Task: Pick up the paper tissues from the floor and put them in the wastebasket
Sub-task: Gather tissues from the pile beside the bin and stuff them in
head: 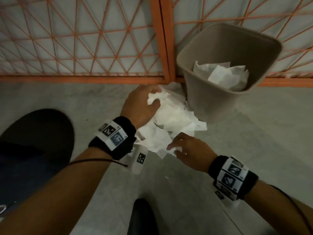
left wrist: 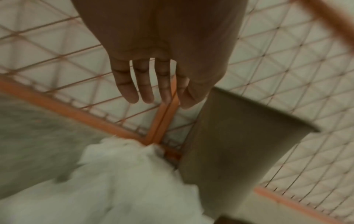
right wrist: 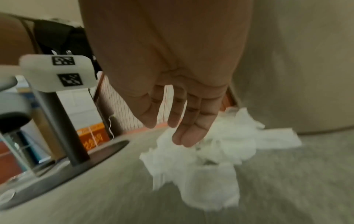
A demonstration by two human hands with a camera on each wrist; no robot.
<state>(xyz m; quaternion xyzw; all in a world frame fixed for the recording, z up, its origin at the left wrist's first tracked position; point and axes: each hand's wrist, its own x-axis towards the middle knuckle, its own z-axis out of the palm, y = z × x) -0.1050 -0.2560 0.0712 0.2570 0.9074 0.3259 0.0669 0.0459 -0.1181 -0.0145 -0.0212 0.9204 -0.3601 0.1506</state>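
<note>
A pile of crumpled white paper tissues point(head: 174, 119) lies on the grey floor just left of a beige wastebasket point(head: 211, 102). The basket holds more tissues point(head: 223, 75). My left hand point(head: 155, 97) reaches over the far end of the pile, fingers straight and spread in the left wrist view point(left wrist: 153, 100), above the tissues point(left wrist: 124, 181) and beside the basket wall point(left wrist: 229, 144). My right hand point(head: 172, 148) hovers at the pile's near edge. In the right wrist view its fingers point(right wrist: 178, 136) hang loosely straight over the tissues point(right wrist: 210, 166), holding nothing.
An orange wire-mesh fence point(head: 84, 39) with an orange post point(head: 162, 39) runs right behind the basket and the pile. A dark round base point(head: 42, 126) with a pole point(right wrist: 63, 128) sits on the floor to the left. A dark shape point(head: 142, 217) lies at the bottom.
</note>
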